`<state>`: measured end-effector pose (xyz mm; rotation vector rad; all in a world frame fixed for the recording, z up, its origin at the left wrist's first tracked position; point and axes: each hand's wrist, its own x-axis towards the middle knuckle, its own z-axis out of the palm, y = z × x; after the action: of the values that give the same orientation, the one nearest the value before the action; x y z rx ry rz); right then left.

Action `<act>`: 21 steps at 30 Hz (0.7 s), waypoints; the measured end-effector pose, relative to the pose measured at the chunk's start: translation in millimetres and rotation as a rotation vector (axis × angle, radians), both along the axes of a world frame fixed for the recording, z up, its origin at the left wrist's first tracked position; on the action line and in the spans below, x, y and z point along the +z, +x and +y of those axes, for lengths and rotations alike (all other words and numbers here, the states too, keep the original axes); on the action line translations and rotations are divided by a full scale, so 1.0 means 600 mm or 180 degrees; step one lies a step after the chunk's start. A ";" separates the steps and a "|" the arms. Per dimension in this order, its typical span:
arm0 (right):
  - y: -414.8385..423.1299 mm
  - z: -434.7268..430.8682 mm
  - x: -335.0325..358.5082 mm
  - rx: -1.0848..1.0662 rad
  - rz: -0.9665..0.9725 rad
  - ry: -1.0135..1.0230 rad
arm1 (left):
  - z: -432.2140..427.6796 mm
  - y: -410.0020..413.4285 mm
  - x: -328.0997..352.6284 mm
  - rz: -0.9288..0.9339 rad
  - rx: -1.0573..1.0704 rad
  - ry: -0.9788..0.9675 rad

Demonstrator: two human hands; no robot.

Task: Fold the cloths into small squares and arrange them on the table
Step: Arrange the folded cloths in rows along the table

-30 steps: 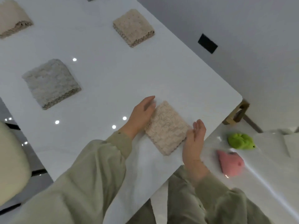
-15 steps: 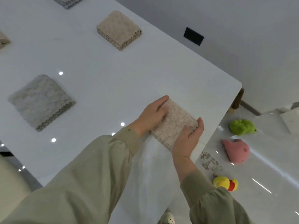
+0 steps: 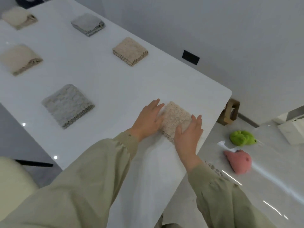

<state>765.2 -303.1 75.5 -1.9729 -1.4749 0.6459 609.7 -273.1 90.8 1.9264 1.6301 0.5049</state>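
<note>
A small folded beige cloth [image 3: 176, 118] lies near the right corner of the white table [image 3: 115, 89]. My left hand [image 3: 148, 118] presses flat against its left side with straight fingers. My right hand [image 3: 189, 134] lies flat on its near right part, covering that corner. Several other folded squares sit on the table: a grey one [image 3: 67, 105] to the left, a beige one [image 3: 130, 51] farther back, a grey one [image 3: 88, 24] behind that, and two cream ones [image 3: 19, 59] [image 3: 19, 17] at the far left.
The table's right edge and corner [image 3: 229, 94] are close to my right hand. On the glossy floor to the right lie a green plush toy [image 3: 241, 138] and a pink plush toy [image 3: 238, 161]. A wooden table leg [image 3: 229, 114] stands below the corner. A cream chair [image 3: 11, 183] is at lower left.
Both hands went from gripping the cloth's sides to lying flat on it. The camera view shifted, showing more folded cloths at the back left.
</note>
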 end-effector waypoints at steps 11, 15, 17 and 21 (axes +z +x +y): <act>-0.198 -0.027 0.037 0.1401 0.0574 0.0098 | -0.122 -0.202 0.013 0.0068 0.1294 0.0448; -0.311 0.019 0.035 0.1600 0.0823 -0.0299 | -0.119 -0.306 -0.009 -0.1028 0.2489 0.0551; -0.367 0.043 0.025 0.1674 0.0875 -0.0558 | -0.111 -0.355 -0.021 -0.1606 0.3124 0.0421; -0.472 0.081 0.011 0.1772 0.1081 -0.0983 | -0.090 -0.429 -0.062 -0.2307 0.3754 0.0356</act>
<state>482.0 -254.7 81.8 -1.5365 -1.7849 1.4443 352.5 -326.9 53.4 0.4651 2.0239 1.5245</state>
